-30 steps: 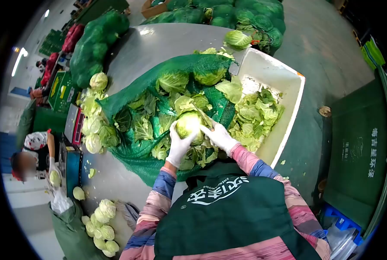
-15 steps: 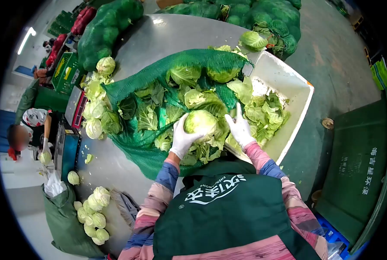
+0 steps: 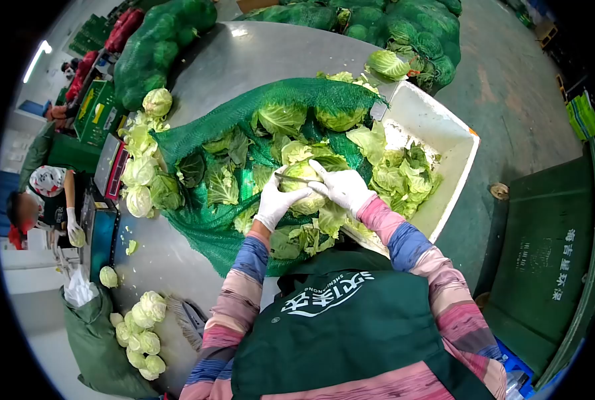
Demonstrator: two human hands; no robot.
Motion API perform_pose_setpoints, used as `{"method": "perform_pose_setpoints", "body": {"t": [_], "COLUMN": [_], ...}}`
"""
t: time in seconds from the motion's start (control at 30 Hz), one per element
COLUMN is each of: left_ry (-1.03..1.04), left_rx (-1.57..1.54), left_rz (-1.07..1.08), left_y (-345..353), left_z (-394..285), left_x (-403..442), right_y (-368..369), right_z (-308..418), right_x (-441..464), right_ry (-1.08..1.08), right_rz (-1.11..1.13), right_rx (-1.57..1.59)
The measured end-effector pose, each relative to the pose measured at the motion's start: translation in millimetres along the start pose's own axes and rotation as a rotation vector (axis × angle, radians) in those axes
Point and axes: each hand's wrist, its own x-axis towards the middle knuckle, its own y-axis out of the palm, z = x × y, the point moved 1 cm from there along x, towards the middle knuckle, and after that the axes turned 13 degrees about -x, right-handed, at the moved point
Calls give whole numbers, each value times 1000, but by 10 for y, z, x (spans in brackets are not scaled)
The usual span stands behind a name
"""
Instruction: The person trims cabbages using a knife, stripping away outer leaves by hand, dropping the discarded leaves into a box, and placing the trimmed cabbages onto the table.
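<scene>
My gloved left hand (image 3: 279, 202) is curved round the left side of a pale green cabbage (image 3: 300, 177). On its right side my gloved right hand (image 3: 343, 189) grips a knife (image 3: 291, 178), whose blade lies across the top of the cabbage. Beneath and around both hands, loose leaves and cabbages rest on a green mesh bag (image 3: 207, 243). To the right, a white bin (image 3: 452, 190) holds a pile of trimmed leaves (image 3: 404, 179).
Trimmed cabbages (image 3: 139, 171) line the table's left side, beside a scale (image 3: 113, 175). More cabbages (image 3: 141, 330) sit at the lower left. A co-worker (image 3: 51, 200) stands at the far left. Full mesh bags (image 3: 417, 40) lie beyond the table. A large green bin (image 3: 544, 247) stands at right.
My right hand has moved from beside the cabbage onto it, turning the knife blade across its top. The co-worker's hand has shifted slightly.
</scene>
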Motion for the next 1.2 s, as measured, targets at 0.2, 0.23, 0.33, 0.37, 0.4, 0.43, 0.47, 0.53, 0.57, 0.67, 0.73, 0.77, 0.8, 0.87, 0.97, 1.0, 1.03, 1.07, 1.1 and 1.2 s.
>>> {"method": "perform_pose_setpoints", "body": {"t": [0.2,0.23,0.33,0.37,0.4,0.43,0.47,0.53,0.57,0.67,0.73,0.77,0.8,0.87,0.97,1.0,1.03,1.07,1.1,1.2], "left_ry": [93,97,59,58,16,8,-7,-24,-20,46,59,67,170,331,319,140,80,183,286,166], "left_rx": [136,123,57,67,32,-51,-94,-135,-161,-52,231,239,387,458,522,369,220,298,373,499], "left_rz": [7,33,108,139,160,177,157,134,114,171,306,386,394,246,-282,-267,-221,-223,-223,-9], "left_y": [-23,-32,-179,-244,-270,-329,-368,-372,-350,-361,-284,-205,-117,17,263,370,516,590,671,517], "left_z": [33,33,49,80,61,120,186,209,216,150,-79,-173,-293,-347,-137,-47,61,139,80,-51], "left_x": [-81,-106,-163,-226,-349,-438,-502,-523,-490,-308,-166,-94,-28,65,59,50,8,-84,-152,7], "right_y": [42,-34,-43,-11,-32,53,116,244,541,589,175,273,283,300,370,370,388,628,719,418], "right_z": [-59,-46,-65,-123,-245,-355,-494,-719,-851,-756,-390,-313,-272,-188,-342,-344,-340,-397,-374,-192], "right_x": [143,179,176,159,114,57,-78,-352,-501,-590,-460,-349,-271,-117,18,12,-22,-23,-95,-339], "right_ry": [244,252,331,406,486,598,639,686,641,769,659,545,482,355,480,488,497,433,381,467], "right_rz": [-54,3,-54,-105,-59,-43,1,27,-167,-79,-77,-164,-168,-181,-138,-136,-132,-177,-304,-236], "right_rx": [269,229,314,376,407,448,429,362,322,261,469,532,506,455,640,572,503,510,422,619]}}
